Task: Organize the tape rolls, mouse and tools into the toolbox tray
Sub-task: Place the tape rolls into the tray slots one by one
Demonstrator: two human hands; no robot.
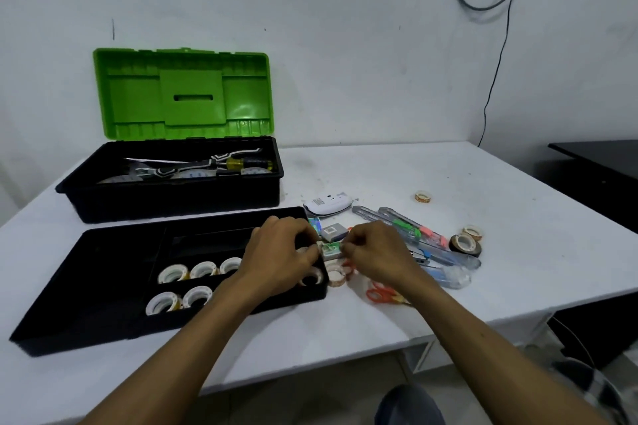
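Note:
The black toolbox tray [86,272] lies at the front left with several white tape rolls [172,273] standing in its compartments. My left hand [281,252] and my right hand [376,248] meet over the tray's right end, both pinching a small white and green box [332,249]. Just below the box, a clear tape roll [335,277] rests on the table. The white mouse [328,206] lies upside down behind my hands. Utility knives [397,221], orange scissors [381,296] and a dark tape roll [464,243] lie to the right.
The open toolbox [172,197] with its green lid [183,95] stands at the back left and holds a screwdriver and other tools. A small tape roll [423,197] sits alone further right. A grey box [333,230] lies behind my hands. A cable hangs on the wall.

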